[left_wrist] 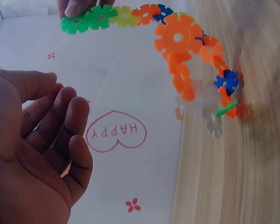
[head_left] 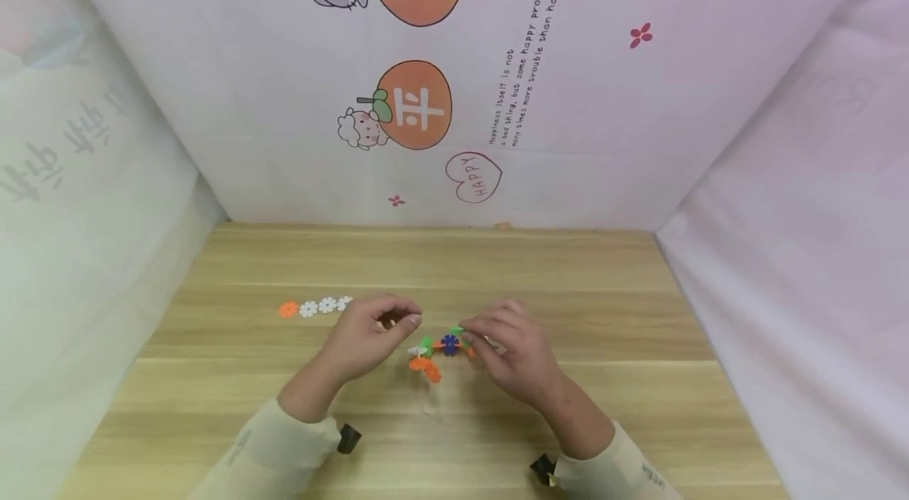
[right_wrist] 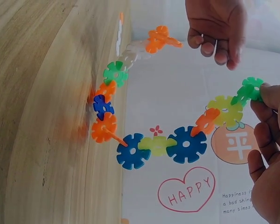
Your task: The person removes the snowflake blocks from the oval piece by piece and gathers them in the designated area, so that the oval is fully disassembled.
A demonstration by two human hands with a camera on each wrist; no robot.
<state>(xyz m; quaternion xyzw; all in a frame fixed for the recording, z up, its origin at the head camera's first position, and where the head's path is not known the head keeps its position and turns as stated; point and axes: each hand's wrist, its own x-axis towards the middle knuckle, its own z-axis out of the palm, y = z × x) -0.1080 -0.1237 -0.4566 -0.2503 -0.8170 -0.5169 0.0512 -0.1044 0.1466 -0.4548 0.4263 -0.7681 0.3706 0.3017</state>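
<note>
A chain of interlocking snowflake discs (right_wrist: 186, 144) in blue, yellow, orange, green and white curves between the hands. My right hand (head_left: 514, 350) pinches the green disc (right_wrist: 250, 88) at one end between thumb and forefinger, raised off the table. The other end, made of orange discs (head_left: 426, 367), reaches up near my left hand (head_left: 369, 334) without touching it. In the left wrist view, the left hand's fingers are loosely bent with nothing between them. Some middle discs, among them a dark blue disc (head_left: 450, 345), sit low, near or on the tabletop.
A row of loose discs, an orange disc (head_left: 287, 310) and several white discs (head_left: 308, 309), lies on the wooden table (head_left: 234, 389), partly hidden behind the left hand. White printed cloth (head_left: 284, 169) walls in the back and both sides.
</note>
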